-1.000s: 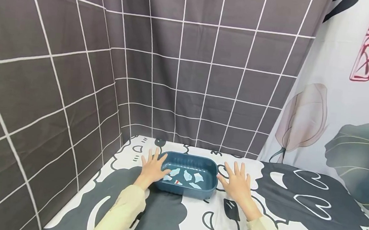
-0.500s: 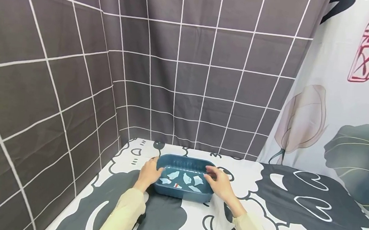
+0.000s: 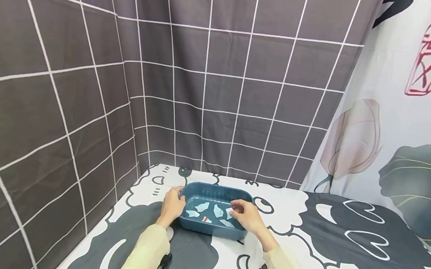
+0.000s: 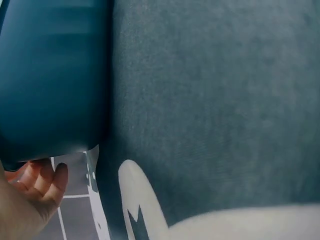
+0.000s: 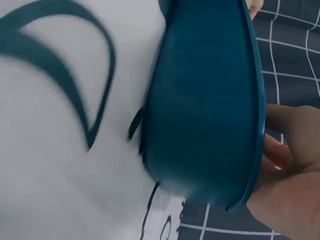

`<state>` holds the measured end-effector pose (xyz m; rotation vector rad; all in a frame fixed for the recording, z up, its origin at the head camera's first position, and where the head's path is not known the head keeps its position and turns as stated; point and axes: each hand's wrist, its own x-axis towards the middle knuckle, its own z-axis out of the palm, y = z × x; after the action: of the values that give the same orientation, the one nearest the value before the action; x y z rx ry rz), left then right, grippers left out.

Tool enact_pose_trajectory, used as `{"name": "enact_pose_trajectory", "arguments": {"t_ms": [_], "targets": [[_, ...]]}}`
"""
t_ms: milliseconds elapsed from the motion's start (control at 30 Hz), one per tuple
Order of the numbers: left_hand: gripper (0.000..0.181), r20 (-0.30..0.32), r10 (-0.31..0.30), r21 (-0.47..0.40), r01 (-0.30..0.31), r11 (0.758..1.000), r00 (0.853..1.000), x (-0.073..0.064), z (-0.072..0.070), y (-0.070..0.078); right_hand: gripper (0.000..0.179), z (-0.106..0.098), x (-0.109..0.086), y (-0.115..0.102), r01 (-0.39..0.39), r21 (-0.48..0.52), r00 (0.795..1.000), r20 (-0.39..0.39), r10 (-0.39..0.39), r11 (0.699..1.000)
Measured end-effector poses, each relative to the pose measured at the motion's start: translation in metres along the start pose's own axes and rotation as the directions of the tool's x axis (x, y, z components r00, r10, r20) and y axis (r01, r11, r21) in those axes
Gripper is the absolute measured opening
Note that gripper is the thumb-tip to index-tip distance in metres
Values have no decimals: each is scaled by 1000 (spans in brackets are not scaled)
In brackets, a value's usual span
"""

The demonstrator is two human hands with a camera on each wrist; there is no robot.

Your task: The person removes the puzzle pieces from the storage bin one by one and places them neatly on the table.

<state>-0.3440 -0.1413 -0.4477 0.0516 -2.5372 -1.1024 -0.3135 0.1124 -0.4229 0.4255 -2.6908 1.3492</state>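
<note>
A dark blue rectangular plastic basin (image 3: 212, 229) stands on the patterned cloth in the head view. Several flat, jagged pale-blue pieces (image 3: 201, 207) lie on its bottom, one of them a red-marked piece (image 3: 206, 219). My left hand (image 3: 172, 206) grips the basin's left end, thumb over the rim and fingers outside. In the left wrist view its fingers curl at the basin's corner. Over the basin's right side, my right hand (image 3: 250, 217) reaches inward with thumb and forefinger apart. It partly covers the rightmost piece (image 3: 228, 213). The right wrist view shows this hand beyond the rim, its fingertips partly hidden.
A white cloth (image 3: 285, 216) with dark cartoon shapes covers the surface. A dark grid-patterned curtain (image 3: 223, 88) rises behind and on the left. At the right hangs a white curtain (image 3: 398, 123) with flower and leaf prints.
Both hands were spread wide beside the basin. The left has closed on its left end; the right has moved left over the rim into the basin, its fingers bending.
</note>
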Motion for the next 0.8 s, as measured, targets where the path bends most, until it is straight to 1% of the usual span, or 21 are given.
{"name": "enact_pose_trajectory", "arguments": {"t_ms": [67,167,233,367,467,567,667,800], "targets": [[38,-11,-12,-16,12,1000,1000,0,1,0,37,1,3,-2,-8,31,998,64,6,999],[38,-25,-33,-57,31,998,999,1,3,0,41,3,6,-4,-34,69,988,153,23,997],[38,-26,-55,-84,53,995,998,0,5,1,40,5,8,-4,-47,35,983,178,40,998],[38,-1,-88,-126,88,988,996,-2,7,2,35,10,10,-5,-93,-95,984,143,106,991],[39,10,-85,-140,85,986,996,-3,9,2,33,13,12,-5,-125,-161,982,119,145,979],[39,-2,-85,-144,84,986,996,-2,8,1,26,16,13,-5,-119,-190,981,130,145,975],[38,-9,-101,-151,99,984,995,-2,6,-2,20,20,15,-6,-84,-238,982,147,121,968],[38,-2,-115,-168,113,979,993,-1,3,-4,20,24,16,-7,-55,-298,983,152,104,953]]}}
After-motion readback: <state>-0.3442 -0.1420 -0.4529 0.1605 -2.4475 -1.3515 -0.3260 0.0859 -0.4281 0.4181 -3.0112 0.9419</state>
